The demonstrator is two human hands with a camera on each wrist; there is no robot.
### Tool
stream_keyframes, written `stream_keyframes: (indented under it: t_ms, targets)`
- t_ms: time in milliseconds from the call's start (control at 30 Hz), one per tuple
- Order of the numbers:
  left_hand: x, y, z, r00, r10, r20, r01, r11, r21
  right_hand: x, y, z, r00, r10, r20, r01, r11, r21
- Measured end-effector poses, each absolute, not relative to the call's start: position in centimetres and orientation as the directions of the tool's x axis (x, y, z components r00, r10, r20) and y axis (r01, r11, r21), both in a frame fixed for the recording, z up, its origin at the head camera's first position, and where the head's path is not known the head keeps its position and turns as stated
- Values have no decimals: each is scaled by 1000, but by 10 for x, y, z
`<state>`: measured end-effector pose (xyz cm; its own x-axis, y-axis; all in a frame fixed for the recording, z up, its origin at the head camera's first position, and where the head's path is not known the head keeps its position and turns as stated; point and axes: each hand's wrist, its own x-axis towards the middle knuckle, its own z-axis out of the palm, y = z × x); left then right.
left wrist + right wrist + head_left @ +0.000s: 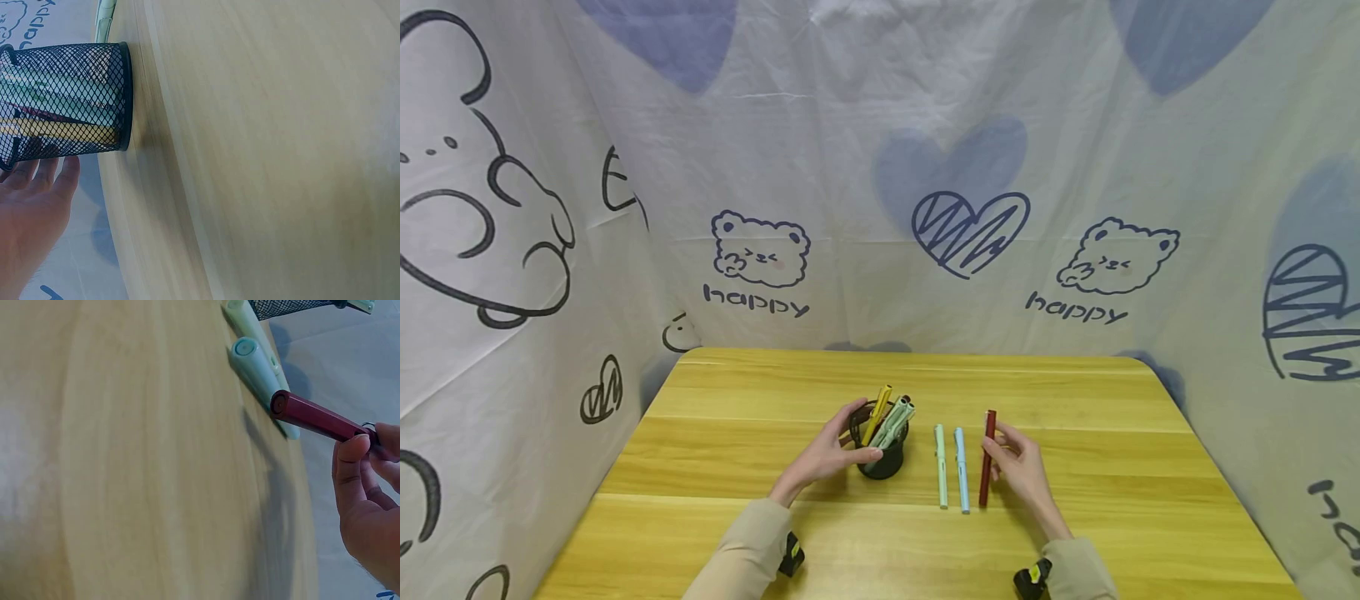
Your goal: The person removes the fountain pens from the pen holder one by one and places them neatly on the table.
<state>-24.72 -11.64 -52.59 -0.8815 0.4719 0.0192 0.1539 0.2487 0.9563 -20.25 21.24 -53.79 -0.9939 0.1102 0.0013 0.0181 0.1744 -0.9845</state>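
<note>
A black mesh pen holder [880, 462] stands upright on the table, with a yellow pen [877, 415] and several pale green pens [892, 423] leaning in it. My left hand [827, 454] holds it from the left, thumb at the near side and fingers behind; in the left wrist view the fingers [65, 178] touch the mesh. Between thumb and fingers, my right hand [1018, 467] pinches a dark red pen [987, 458]; the right wrist view shows it raised off the table. Left of it lie a light blue pen [962, 471] and a pale green pen [942, 467], side by side.
The wooden table [737, 417] has rounded far corners. White cloth [850, 317] printed with hearts and bears hangs behind it and at both sides. A black wrist device [792, 554] sits at each sleeve.
</note>
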Motion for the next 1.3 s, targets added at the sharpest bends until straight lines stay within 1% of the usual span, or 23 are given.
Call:
stream_keyframes:
  t_ms: [200, 467, 633, 800, 1033, 1300]
  targets:
    - [-247, -116, -525, -880, 475, 18, 155, 251, 955, -205, 214, -543, -995, 96, -39, 59, 216, -975]
    - [-247, -117, -525, -882, 470, 24, 158, 249, 956, -209, 216, -549, -997, 73, -20, 39, 258, -965]
    - [-247, -117, -524, -880, 474, 22, 157, 246, 956, -212, 216, -550, -996, 75, -45, 65, 302, -951]
    - [-247, -117, -524, -882, 471, 11, 144, 248, 958, -214, 215, -551, -995, 80, -60, 85, 358, -930]
    - [-246, -116, -523, -881, 473, 17, 154, 252, 955, -217, 214, -553, -995, 92, -25, 66, 481, -874]
    - [-246, -116, -523, -879, 476, 13, 151, 252, 956, -220, 214, -556, -996, 79, -38, 75, 534, -842]
